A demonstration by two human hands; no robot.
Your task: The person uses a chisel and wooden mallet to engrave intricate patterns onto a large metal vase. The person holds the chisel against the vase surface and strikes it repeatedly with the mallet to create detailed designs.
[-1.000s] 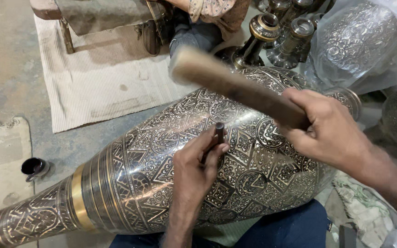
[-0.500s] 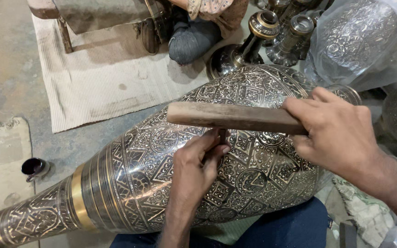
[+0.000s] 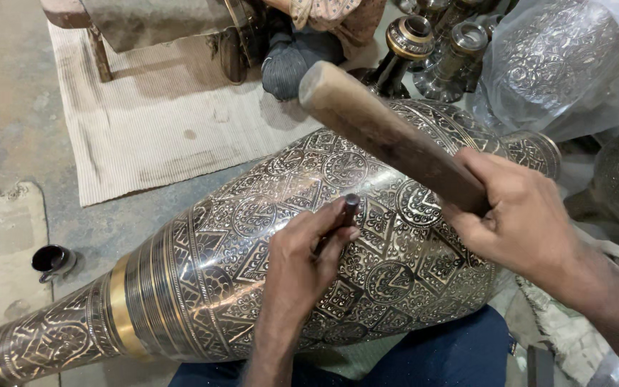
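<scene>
Both hands closed: left [image 3: 302, 261] pinching chisel [image 3: 344, 215] on vase [image 3: 202, 279]; right [image 3: 521, 215] gripping mallet [image 3: 381, 129], raised clear.

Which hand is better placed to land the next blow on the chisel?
Right hand: it grips the raised wooden mallet above the chisel, which the left hand steadies on the engraved vase.

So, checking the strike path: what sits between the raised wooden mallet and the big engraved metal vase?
In the head view, only the dark metal punch, pinched in the left hand, stands between wooden mallet and engraved metal vase.
</scene>
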